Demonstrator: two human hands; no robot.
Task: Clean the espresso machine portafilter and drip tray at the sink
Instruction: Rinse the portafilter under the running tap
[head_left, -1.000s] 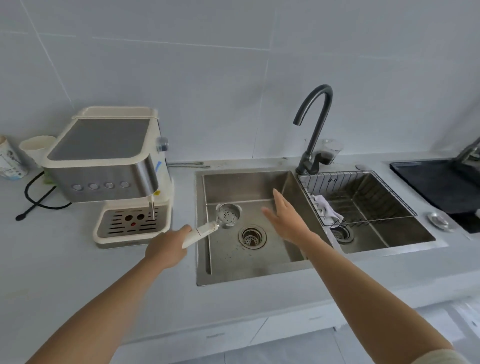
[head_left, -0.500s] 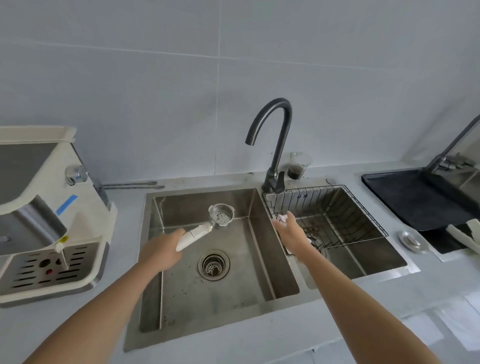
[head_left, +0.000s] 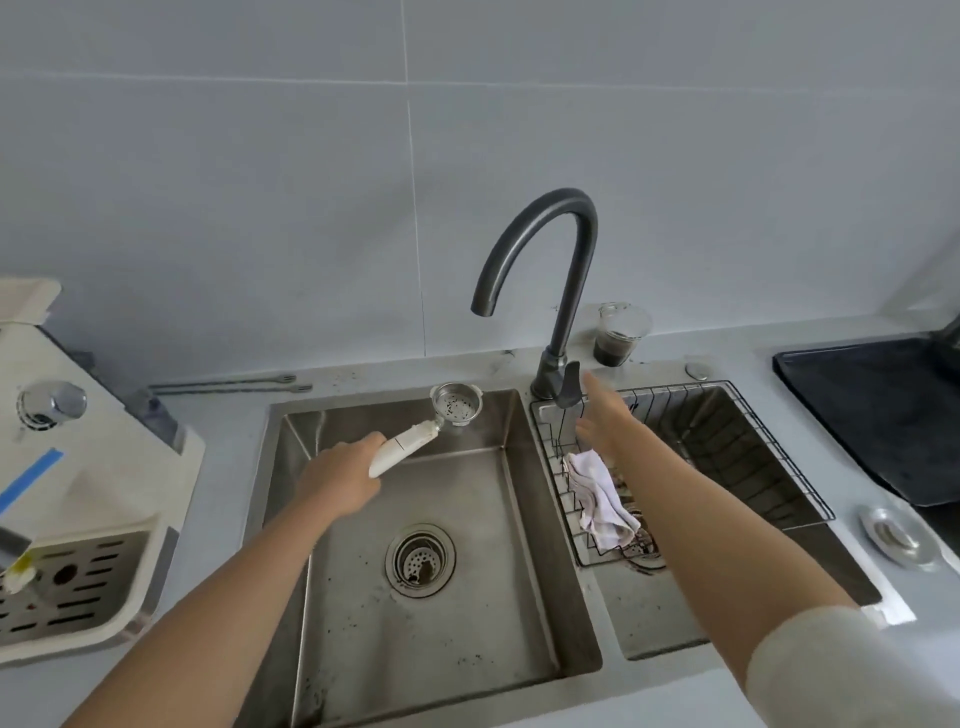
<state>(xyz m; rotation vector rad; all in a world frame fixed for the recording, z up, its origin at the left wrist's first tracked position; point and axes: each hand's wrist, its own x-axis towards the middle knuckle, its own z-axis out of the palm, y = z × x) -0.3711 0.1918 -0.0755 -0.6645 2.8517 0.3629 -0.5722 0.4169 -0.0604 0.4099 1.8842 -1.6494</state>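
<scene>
Pale grey wall tiles back a light grey counter (head_left: 223, 519) with a double stainless sink (head_left: 493, 519) set into it. Over the far end of the left basin, the left hand (head_left: 340, 480) is wrapped around the cream handle of the portafilter (head_left: 426, 428), holding it clear of the basin floor. Its round steel head points away from the person with the open side up. Inside, the perforated bottom carries dark specks (coffee grounds, by the look), and the handle looks smeared brownish where it meets the metal. The head sits below and left of the spout of the dark gooseneck faucet (head_left: 571, 301).

The right hand (head_left: 605, 421) is released, fingers straight, reaching up beside the faucet lever (head_left: 569, 387). Whether a fingertip touches the lever I cannot tell. Under that forearm a wire basket (head_left: 680, 387) hangs in the right basin with a crumpled white cloth (head_left: 597, 493) at its left end.

At the left edge stands the cream espresso machine (head_left: 93, 467), its slotted drip tray (head_left: 72, 587) seated in the base. The left basin floor is flecked with dark grit around the drain strainer (head_left: 420, 560). A clear plastic cup (head_left: 621, 332) with dark liquid stands behind the faucet.
</scene>
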